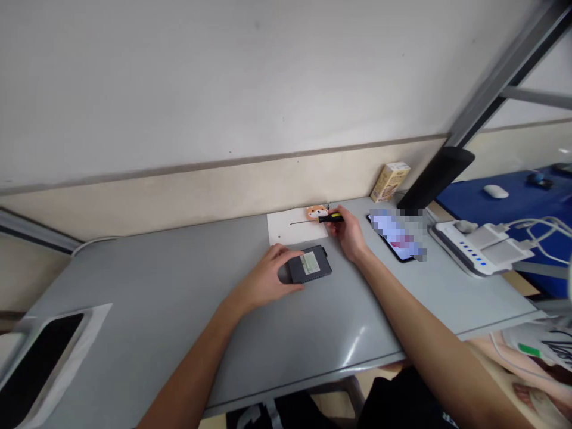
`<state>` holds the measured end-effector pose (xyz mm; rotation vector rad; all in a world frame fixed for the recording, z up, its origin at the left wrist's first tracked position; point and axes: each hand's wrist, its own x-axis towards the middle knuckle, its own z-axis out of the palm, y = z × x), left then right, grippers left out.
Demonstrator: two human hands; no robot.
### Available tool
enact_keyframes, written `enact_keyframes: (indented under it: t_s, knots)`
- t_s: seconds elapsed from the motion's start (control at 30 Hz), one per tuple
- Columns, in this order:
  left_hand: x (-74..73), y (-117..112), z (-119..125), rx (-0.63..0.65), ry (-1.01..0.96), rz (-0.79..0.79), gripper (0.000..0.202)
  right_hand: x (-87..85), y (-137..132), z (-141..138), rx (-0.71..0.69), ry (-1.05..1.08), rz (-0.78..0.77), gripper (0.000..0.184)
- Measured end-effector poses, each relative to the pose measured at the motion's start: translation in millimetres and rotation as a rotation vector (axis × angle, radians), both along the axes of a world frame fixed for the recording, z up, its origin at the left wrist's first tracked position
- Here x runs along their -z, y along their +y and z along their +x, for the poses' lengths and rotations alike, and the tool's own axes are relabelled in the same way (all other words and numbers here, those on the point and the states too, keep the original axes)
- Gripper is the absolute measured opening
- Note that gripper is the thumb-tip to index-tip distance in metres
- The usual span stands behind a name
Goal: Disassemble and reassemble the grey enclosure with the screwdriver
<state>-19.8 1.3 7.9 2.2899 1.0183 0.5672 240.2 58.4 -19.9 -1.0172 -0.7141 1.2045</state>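
A flat dark grey rectangular device (pixel 322 266) with a pale label on top lies on the grey table. My left hand (pixel 268 274) grips its left end between thumb and fingers. My right hand (pixel 346 233) is closed around the black and yellow handle of a screwdriver (pixel 331 218). The thin shaft points left, its tip over a white sheet of paper (pixel 279 221) behind the device. A small dark speck, perhaps a screw (pixel 279 236), lies on the paper. An orange and white animal-face item (pixel 315 212) sits at the paper's back right, partly behind the screwdriver.
A phone (pixel 388 235) with a lit, blurred screen lies right of my right hand. Beyond it is a white power strip (pixel 473 250) with plugged-in chargers. A yellow carton (pixel 389 182) stands against the wall. A black-screened device (pixel 42 366) occupies the table's left end.
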Motion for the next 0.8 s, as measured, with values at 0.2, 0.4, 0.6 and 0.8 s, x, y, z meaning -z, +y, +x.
enact_keyframes:
  t_s: [0.2, 0.4, 0.6, 0.8]
  knots:
    - [-1.2, 8, -2, -0.017, -0.061, 0.055, 0.040, -3.6, 0, 4, 0.037, 0.032, -0.007, 0.039]
    - [5.6, 12, -3, -0.089, -0.135, -0.028, 0.032, -15.2, -5, 2, 0.053, 0.149, 0.064, 0.026]
    - [12.2, 12, -1, -0.195, -0.151, 0.020, 0.048, -26.5, -14, -3, 0.037, 0.229, 0.058, 0.018]
    - [14.1, 12, 1, -0.227, -0.232, 0.015, 0.047, -27.4, -18, -5, -0.031, 0.214, 0.073, 0.018]
